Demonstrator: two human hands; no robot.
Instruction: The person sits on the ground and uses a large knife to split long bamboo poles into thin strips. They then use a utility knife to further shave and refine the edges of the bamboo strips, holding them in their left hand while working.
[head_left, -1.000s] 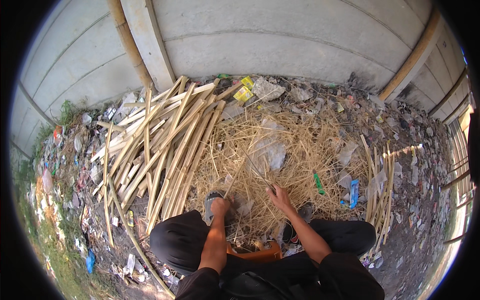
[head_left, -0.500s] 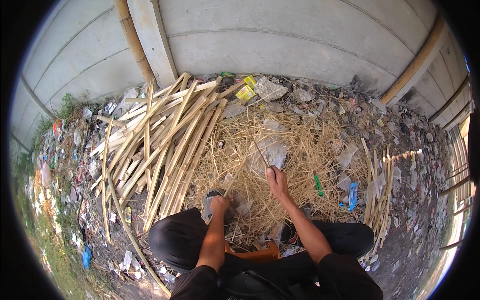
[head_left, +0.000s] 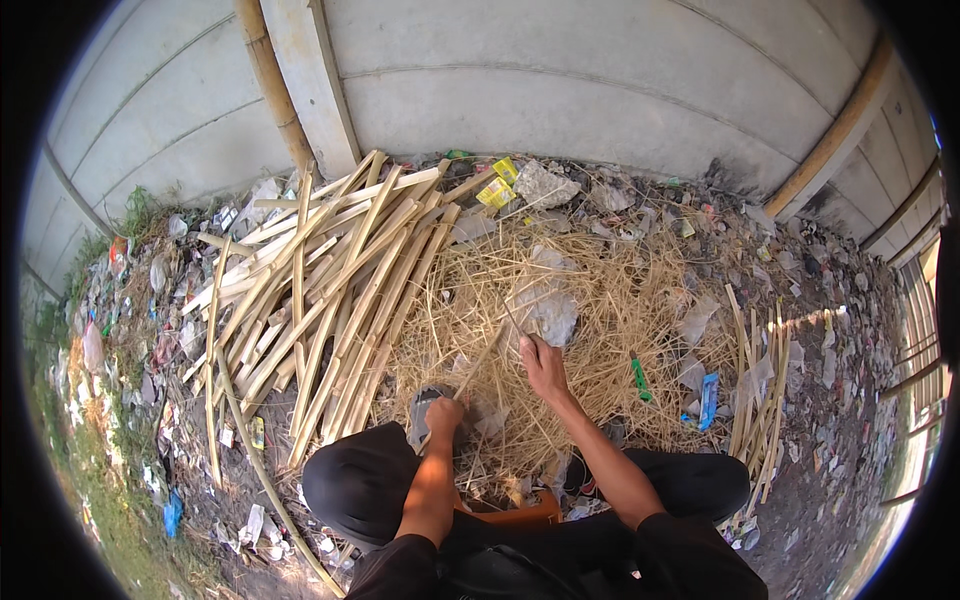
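My left hand (head_left: 442,413) is closed round a thin bamboo strip (head_left: 478,368), which slants up and away from the fist to the right. In my right hand (head_left: 543,364) is a knife with a narrow dark blade (head_left: 514,321); its handle is hidden in the fist. The blade points up and left, close to the strip's far end; whether they touch I cannot tell. Below both hands lies a bed of straw-coloured bamboo shavings (head_left: 640,300). A grey shoe (head_left: 425,398) shows partly behind my left hand.
A large pile of split bamboo strips (head_left: 340,270) lies to the left. Several thinner strips (head_left: 762,390) lie at the right. Grey wall panels (head_left: 590,100) stand behind. A pale stone (head_left: 550,310), a green plastic piece (head_left: 641,380) and a blue wrapper (head_left: 709,400) lie among the shavings and litter.
My right hand has moved a little left with the knife, bringing the blade nearer the strip. My left hand keeps its hold on the strip, almost in place.
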